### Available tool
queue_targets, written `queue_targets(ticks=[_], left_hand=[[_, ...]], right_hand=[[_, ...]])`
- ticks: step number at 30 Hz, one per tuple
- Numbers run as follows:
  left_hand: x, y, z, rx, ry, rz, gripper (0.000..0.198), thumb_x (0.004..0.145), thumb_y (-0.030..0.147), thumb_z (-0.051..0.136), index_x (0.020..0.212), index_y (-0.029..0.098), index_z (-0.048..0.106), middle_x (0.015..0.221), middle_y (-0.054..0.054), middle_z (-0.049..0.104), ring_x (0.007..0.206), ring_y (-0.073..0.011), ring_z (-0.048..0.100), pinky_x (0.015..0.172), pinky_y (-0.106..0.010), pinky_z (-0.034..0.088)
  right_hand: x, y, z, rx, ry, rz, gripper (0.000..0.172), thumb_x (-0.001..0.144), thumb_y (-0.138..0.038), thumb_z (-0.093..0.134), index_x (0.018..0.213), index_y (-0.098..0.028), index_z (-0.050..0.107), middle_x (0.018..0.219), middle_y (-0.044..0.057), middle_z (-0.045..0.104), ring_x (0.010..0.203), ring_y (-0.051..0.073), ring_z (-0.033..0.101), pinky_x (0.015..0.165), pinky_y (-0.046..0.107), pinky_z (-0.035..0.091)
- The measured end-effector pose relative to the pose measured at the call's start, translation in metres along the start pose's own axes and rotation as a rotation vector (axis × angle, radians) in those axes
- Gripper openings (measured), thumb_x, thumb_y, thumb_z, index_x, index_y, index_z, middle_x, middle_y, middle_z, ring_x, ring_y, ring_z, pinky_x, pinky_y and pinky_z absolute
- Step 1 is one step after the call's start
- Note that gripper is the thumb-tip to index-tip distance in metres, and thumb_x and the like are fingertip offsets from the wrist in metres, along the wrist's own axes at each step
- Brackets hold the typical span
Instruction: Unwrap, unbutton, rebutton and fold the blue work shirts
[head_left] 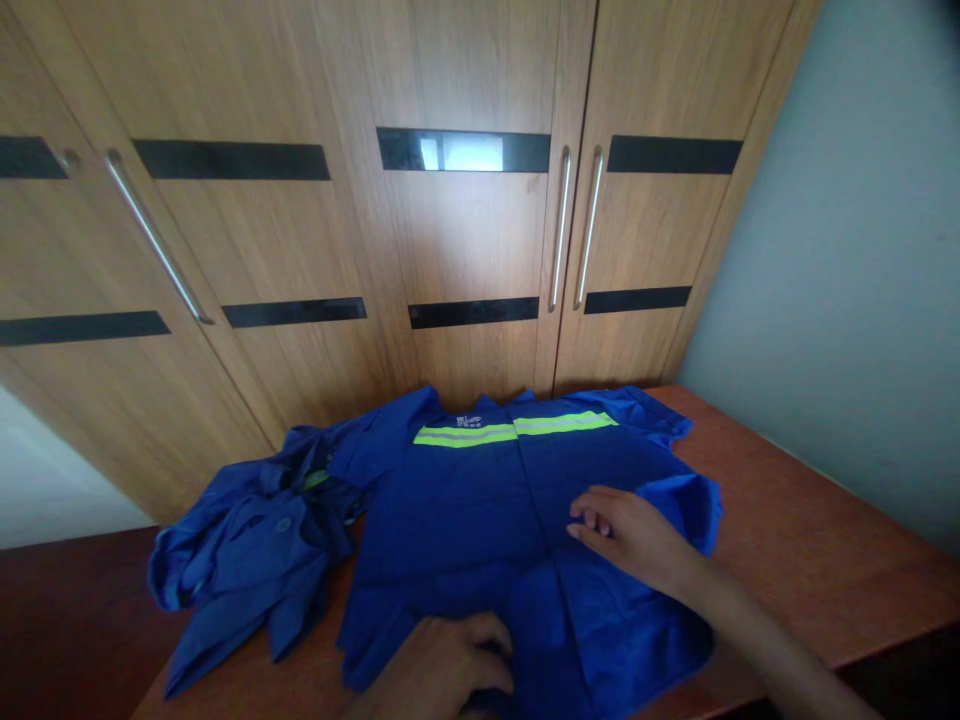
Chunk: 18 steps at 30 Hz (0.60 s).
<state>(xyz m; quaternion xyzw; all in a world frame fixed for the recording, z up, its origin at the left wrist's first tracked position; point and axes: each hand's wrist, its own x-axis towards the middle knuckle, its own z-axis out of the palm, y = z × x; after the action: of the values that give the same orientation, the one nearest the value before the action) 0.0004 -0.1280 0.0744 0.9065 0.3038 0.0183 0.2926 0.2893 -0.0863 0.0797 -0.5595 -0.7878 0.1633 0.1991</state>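
A blue short-sleeved work shirt [457, 510] lies spread front up on the reddish-brown surface, with a yellow-green reflective band [465, 436] across its chest. White print [469, 422] sits just above the band. Over the shirt's lower left part is my left hand [450, 665], its fingers bent down towards the cloth and blurred; whether they grip it I cannot make out. My right hand [626, 530] is above the right side of the shirt front, fingers loosely curled, thumb apart, nothing visible between them. Folds bunch up near the right edge of the shirt.
Another blue garment [262, 550] lies crumpled at the left, against the shirt's left sleeve. Behind stands a wooden wardrobe [465, 240] with metal handles [561, 230] and dark strips. A pale wall [847, 300] borders the wooden surface [810, 540] on the right.
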Motion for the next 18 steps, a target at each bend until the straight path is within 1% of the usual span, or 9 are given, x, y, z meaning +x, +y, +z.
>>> queue_targets(ticks=[2, 3, 5, 8, 10, 11, 13, 15, 18], left_hand=[[0.004, 0.001, 0.001, 0.000, 0.028, 0.009, 0.045, 0.066, 0.001, 0.050, 0.093, 0.031, 0.069, 0.108, 0.005, 0.068, 0.093, -0.0136, 0.065, 0.078, -0.020, 0.046], [0.005, 0.001, 0.001, -0.002, 0.040, 0.016, 0.044, 0.067, 0.000, 0.048, 0.092, 0.030, 0.069, 0.103, 0.005, 0.069, 0.091, -0.0130, 0.065, 0.077, -0.020, 0.045], [0.004, 0.003, -0.002, -0.015, 0.056, 0.032, 0.044, 0.067, -0.001, 0.046, 0.090, 0.029, 0.069, 0.097, 0.004, 0.070, 0.090, -0.0126, 0.065, 0.078, -0.020, 0.044], [0.000, 0.005, -0.012, -0.062, 0.060, 0.053, 0.046, 0.066, -0.003, 0.045, 0.091, 0.028, 0.069, 0.095, 0.004, 0.070, 0.091, -0.0118, 0.064, 0.078, -0.019, 0.042], [-0.005, 0.007, -0.021, -0.074, 0.065, 0.053, 0.046, 0.064, -0.004, 0.044, 0.089, 0.027, 0.068, 0.093, 0.004, 0.070, 0.090, -0.0114, 0.064, 0.076, -0.018, 0.042], [-0.008, 0.009, -0.026, -0.072, 0.069, 0.051, 0.045, 0.063, -0.004, 0.044, 0.086, 0.026, 0.068, 0.091, 0.004, 0.070, 0.088, -0.0114, 0.064, 0.074, -0.018, 0.041], [-0.015, 0.013, -0.035, -0.072, 0.069, 0.057, 0.042, 0.063, -0.004, 0.044, 0.082, 0.024, 0.068, 0.086, 0.003, 0.070, 0.085, -0.0117, 0.064, 0.073, -0.019, 0.041], [-0.021, 0.018, -0.042, -0.091, 0.044, 0.067, 0.040, 0.063, -0.004, 0.044, 0.080, 0.024, 0.068, 0.083, 0.003, 0.069, 0.082, -0.0117, 0.063, 0.072, -0.018, 0.041], [-0.027, 0.021, -0.046, -0.113, 0.024, 0.030, 0.040, 0.063, -0.003, 0.042, 0.077, 0.025, 0.067, 0.082, 0.004, 0.068, 0.080, -0.0108, 0.063, 0.071, -0.018, 0.042]], right_hand=[[0.023, -0.014, 0.017, -0.192, -0.012, 0.041, 0.036, 0.085, -0.045, 0.054, 0.103, -0.017, 0.067, 0.098, 0.012, 0.067, 0.096, 0.025, 0.062, 0.084, 0.033, 0.046], [0.033, -0.020, 0.026, -0.266, -0.049, 0.096, 0.039, 0.083, -0.046, 0.056, 0.103, -0.014, 0.068, 0.101, 0.015, 0.067, 0.101, 0.029, 0.060, 0.086, 0.037, 0.045], [0.051, -0.027, 0.039, -0.324, -0.152, 0.209, 0.036, 0.080, -0.040, 0.059, 0.098, -0.011, 0.070, 0.101, 0.020, 0.068, 0.101, 0.034, 0.061, 0.085, 0.041, 0.046], [0.069, -0.027, 0.046, -0.271, -0.238, 0.288, 0.021, 0.072, -0.026, 0.065, 0.084, -0.011, 0.072, 0.094, 0.019, 0.070, 0.093, 0.034, 0.065, 0.078, 0.040, 0.048], [0.078, -0.021, 0.040, -0.206, -0.236, 0.298, 0.015, 0.072, -0.025, 0.068, 0.079, -0.012, 0.072, 0.089, 0.016, 0.070, 0.088, 0.031, 0.066, 0.076, 0.038, 0.049], [0.081, -0.018, 0.034, -0.165, -0.224, 0.301, 0.017, 0.075, -0.027, 0.067, 0.082, -0.012, 0.071, 0.091, 0.013, 0.070, 0.088, 0.028, 0.065, 0.075, 0.038, 0.050], [0.086, -0.011, 0.020, -0.071, -0.167, 0.295, 0.023, 0.086, -0.033, 0.061, 0.097, -0.013, 0.067, 0.102, 0.009, 0.066, 0.090, 0.023, 0.063, 0.078, 0.038, 0.052], [0.089, -0.007, 0.007, 0.026, -0.079, 0.272, 0.030, 0.091, -0.036, 0.056, 0.113, -0.016, 0.059, 0.115, 0.007, 0.060, 0.097, 0.021, 0.061, 0.082, 0.039, 0.052], [0.091, -0.009, -0.008, 0.162, 0.066, 0.223, 0.033, 0.092, -0.034, 0.056, 0.120, -0.017, 0.055, 0.120, 0.008, 0.057, 0.101, 0.022, 0.059, 0.084, 0.042, 0.052]])
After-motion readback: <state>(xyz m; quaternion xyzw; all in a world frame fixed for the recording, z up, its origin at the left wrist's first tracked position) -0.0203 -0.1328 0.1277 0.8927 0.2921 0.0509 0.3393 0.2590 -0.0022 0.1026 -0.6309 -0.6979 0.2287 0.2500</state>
